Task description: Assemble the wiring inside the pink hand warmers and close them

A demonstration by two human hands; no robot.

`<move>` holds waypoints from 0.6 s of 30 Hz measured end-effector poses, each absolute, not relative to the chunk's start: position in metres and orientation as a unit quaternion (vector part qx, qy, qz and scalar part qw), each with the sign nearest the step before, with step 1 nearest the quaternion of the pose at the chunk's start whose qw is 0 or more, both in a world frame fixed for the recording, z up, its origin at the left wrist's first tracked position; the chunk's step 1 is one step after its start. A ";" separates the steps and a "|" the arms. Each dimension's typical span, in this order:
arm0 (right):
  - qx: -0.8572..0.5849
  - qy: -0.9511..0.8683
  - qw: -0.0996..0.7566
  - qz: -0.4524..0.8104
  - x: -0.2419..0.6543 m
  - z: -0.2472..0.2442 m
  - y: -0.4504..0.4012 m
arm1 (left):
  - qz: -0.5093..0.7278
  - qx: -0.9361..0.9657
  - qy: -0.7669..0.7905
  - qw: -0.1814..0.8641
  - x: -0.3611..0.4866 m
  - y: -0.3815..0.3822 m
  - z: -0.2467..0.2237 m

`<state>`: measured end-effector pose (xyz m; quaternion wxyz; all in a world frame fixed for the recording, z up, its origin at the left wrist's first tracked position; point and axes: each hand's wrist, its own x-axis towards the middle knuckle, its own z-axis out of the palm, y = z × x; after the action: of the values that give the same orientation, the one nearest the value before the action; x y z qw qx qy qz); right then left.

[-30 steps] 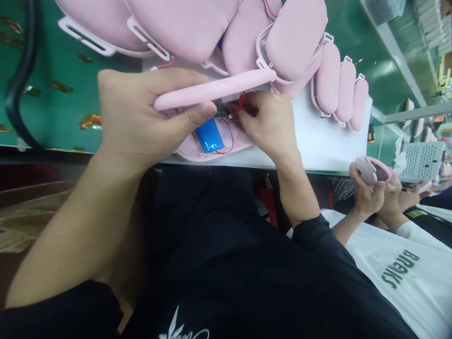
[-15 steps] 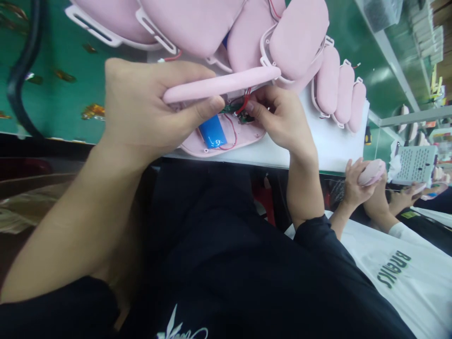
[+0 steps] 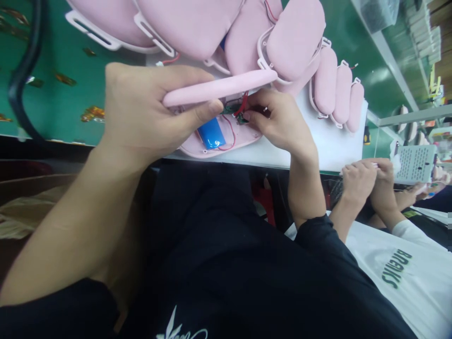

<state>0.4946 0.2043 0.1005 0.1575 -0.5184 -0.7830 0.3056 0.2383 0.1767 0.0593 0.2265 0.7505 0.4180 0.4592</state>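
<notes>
My left hand grips a pink plastic shell half, thumb below and fingers above, holding it tilted edge-on. Beneath it lies the other pink shell half, open side up on the white work surface. Inside that half sit a blue battery with a thin red wire and a small green circuit board. Red wires run up from the board toward the raised shell. My right hand pinches at the board's right end beside these wires; its fingertips are partly hidden.
Several pink padded shells are piled behind my hands, and more stand in a row to the right. A black cable and amber tape scraps lie on the green mat at left. A co-worker's hands work at right.
My hands keep nearly the same hold, with the right fingers shifted slightly at the board. The co-worker's hands have closed together around their pink part, which is now mostly hidden.
</notes>
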 end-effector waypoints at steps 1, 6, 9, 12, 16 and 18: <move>-0.510 -0.788 0.160 0.305 0.496 0.099 0.207 | 0.456 0.750 0.421 0.227 0.238 0.176 0.060; -0.494 -0.794 0.159 0.316 0.499 0.093 0.216 | 0.443 0.738 0.449 0.239 0.240 0.175 0.062; -0.514 -0.791 0.155 0.293 0.494 0.097 0.212 | 0.443 0.742 0.447 0.230 0.240 0.174 0.062; -0.521 -0.792 0.135 0.287 0.489 0.106 0.209 | 0.438 0.746 0.446 0.227 0.240 0.174 0.061; -0.500 -0.803 0.115 0.303 0.486 0.112 0.217 | 0.452 0.747 0.436 0.219 0.240 0.175 0.059; -0.495 -0.801 0.094 0.324 0.487 0.110 0.225 | 0.452 0.748 0.434 0.217 0.240 0.176 0.058</move>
<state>0.4867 0.2252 0.1101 0.0943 -0.4949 -0.8007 0.3242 0.2399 0.1763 0.0583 0.2171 0.7485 0.4344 0.4516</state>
